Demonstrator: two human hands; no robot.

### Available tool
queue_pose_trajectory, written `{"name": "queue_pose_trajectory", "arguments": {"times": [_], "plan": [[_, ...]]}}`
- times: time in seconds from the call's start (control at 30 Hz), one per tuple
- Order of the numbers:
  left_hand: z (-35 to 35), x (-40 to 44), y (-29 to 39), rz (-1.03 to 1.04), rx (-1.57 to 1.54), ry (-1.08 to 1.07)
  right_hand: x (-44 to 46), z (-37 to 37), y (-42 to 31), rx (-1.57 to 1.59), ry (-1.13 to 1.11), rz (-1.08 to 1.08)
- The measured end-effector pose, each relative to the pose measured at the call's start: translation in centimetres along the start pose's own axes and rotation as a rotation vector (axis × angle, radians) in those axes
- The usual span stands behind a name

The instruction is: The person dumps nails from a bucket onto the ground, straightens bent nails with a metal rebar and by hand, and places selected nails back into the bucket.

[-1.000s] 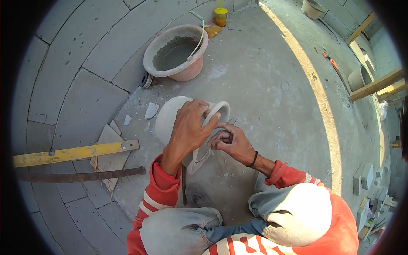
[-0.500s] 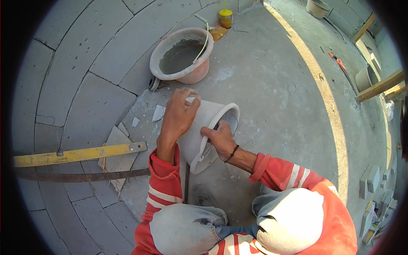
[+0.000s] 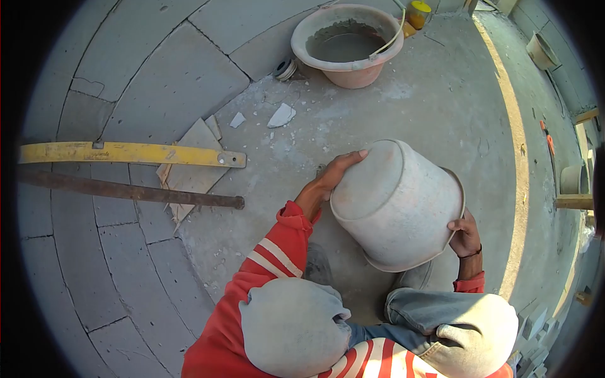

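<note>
A whitish plastic bucket (image 3: 403, 205) is tilted in front of my knees, its round base toward the upper left and its mouth turned down to the right. The inside of the bucket is hidden. My left hand (image 3: 333, 177) holds the base edge, thumb on the bottom face and the other fingers out of sight underneath. My right hand (image 3: 465, 235) grips the rim on the right side. Beyond, against the wall, stands a pinkish tub (image 3: 356, 77) with grey wet mortar (image 3: 346, 47) in it and a wire handle.
At left, a yellow spirit level (image 3: 132, 153) and a rusty metal bar (image 3: 138, 192) extend over broken board pieces (image 3: 195, 167) beside the block wall (image 3: 183, 69). White chips (image 3: 281, 115) lie on the concrete floor. A yellow-lidded jar (image 3: 417, 14) stands behind the tub.
The bucket has turned so that its base now faces up toward me and its mouth away. My left hand has come onto its base; my right hand stays on the rim. The view has shifted.
</note>
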State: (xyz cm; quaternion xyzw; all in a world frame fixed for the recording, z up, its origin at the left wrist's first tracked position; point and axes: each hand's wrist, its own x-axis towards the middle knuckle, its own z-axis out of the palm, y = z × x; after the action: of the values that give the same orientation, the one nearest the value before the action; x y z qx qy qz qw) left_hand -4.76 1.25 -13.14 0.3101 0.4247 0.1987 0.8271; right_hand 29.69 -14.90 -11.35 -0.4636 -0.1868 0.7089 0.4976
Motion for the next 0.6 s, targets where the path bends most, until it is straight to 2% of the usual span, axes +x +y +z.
{"name": "queue_pose_trajectory", "arguments": {"times": [0.03,0.1,0.17,0.23,0.3,0.43,0.5,0.6], "plan": [[0.9,0.1,0.2,0.014,-0.011,0.013,0.0,-1.0,0.2,-0.012,-0.017,0.006],[2.5,0.2,0.3,0.125,0.061,-0.016,0.5,-3.8,2.3,0.178,0.188,-0.064],[4.7,-0.5,2.3,0.187,0.146,0.019,2.2,-8.0,4.0,0.133,0.067,-0.185],[6.0,-1.1,4.1,0.253,0.222,0.053,3.6,-4.2,3.4,0.212,0.251,-0.136],[6.5,-1.3,5.7,0.464,0.513,0.169,4.8,-0.5,3.0,0.241,0.243,-0.115],[4.0,-2.6,8.1,0.438,0.489,0.131,6.5,3.1,1.4,0.274,0.143,-0.131],[1.9,-2.8,8.0,0.504,0.565,0.373,7.7,4.9,-0.2,0.172,0.121,-0.188],[1.2,-5.2,9.5,0.678,0.608,0.547,8.5,7.8,-3.8,0.136,0.150,-0.234]]}}
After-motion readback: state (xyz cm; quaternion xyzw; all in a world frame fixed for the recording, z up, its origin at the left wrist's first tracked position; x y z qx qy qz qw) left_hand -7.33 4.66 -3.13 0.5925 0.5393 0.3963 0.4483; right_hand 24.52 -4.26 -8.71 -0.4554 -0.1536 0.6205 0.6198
